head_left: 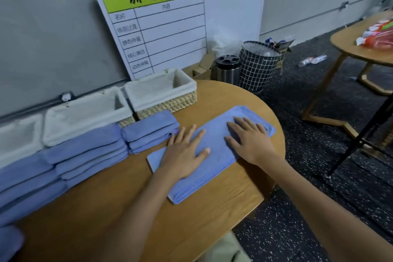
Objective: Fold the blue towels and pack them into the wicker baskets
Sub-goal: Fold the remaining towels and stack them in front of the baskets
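Pressing flat on a half-folded towel, both hands lay with fingers straight and spread, gripping nothing: the left hand near its middle, the right hand toward its far end. The towel stretched diagonally across the worktop as a long doubled strip, so by the look of it one or more cross folds were still to come.

The folding seemed well advanced. A small stack of folded towels sat just left of the left hand, touching the front of the nearest basket. Further left, bigger piles ran in a row along the worktop's edge, in front of a second basket and a third.

The packing, as far as could be seen, had not begun: all three baskets showed only their white cloth liners, with no blue inside. Every folded towel therefore remained to be moved.

A whiteboard leaned on the wall behind the baskets. Its green header read 训练计划表, with a column head 内容 beneath. Row labels down the left side were blurred; 静态伸展 and 动态伸展 seemed likely, the rest too soft to read.
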Motion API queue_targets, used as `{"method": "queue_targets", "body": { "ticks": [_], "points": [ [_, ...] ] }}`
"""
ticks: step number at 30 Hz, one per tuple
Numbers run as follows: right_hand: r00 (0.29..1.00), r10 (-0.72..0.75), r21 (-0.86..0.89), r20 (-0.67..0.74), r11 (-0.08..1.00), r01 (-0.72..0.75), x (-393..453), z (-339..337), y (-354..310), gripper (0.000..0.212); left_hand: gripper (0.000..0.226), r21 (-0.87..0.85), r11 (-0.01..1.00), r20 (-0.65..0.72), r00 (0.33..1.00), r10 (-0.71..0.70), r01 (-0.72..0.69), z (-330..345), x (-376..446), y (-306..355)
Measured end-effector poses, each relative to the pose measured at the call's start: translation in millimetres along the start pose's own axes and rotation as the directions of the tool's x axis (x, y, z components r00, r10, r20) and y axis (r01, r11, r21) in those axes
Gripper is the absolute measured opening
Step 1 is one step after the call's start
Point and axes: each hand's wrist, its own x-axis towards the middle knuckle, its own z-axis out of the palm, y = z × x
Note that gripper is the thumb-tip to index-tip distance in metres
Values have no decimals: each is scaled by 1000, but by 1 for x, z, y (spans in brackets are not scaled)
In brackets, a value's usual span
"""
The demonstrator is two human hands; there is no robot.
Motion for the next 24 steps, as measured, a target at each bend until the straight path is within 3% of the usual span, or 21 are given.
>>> {"method": "queue_targets", "body": {
  "ticks": [3, 6, 10, 13, 15, 17, 20, 24],
  "points": [
    [999, 11, -21, 31, 1000, -10, -18, -1, -11, 90, 73, -5, 1000, -31, 999, -10, 10, 3, -28, 0],
    [999, -17, -46, 39, 999, 19, -36, 2, -28, 94, 68, -123, 992, -85, 996, -34, 24, 5, -59, -6],
    [990, -50, -94, -132, 995, 37, -54, 2, -56, 58, 43, -166, 986, -243, 970, -24, -18, 4, -103, -43],
    [926, -264, -7, -268, 962, 272, -76, 1, -104, 32, 33, -187, 979, -353, 925, -144, 81, 1, -133, -83],
    [894, -395, 103, -213, 900, 423, -95, -1, -147, 23, 30, -238, 960, -375, 898, -232, 149, -2, -146, -103],
    [865, -484, 171, -128, 849, 500, -108, 0, -182, 27, 24, -344, 923, -348, 889, -296, 172, -8, -154, -112],
    [816, -571, 93, -84, 811, 577, -114, 6, -206, 38, 11, -445, 881, -301, 900, -317, 162, -16, -155, -108],
    [790, -609, -61, -75, 794, 605, -118, 11, -209, 41, 16, -479, 858, -267, 900, -344, 185, -18, -148, -103]
  ]
}}
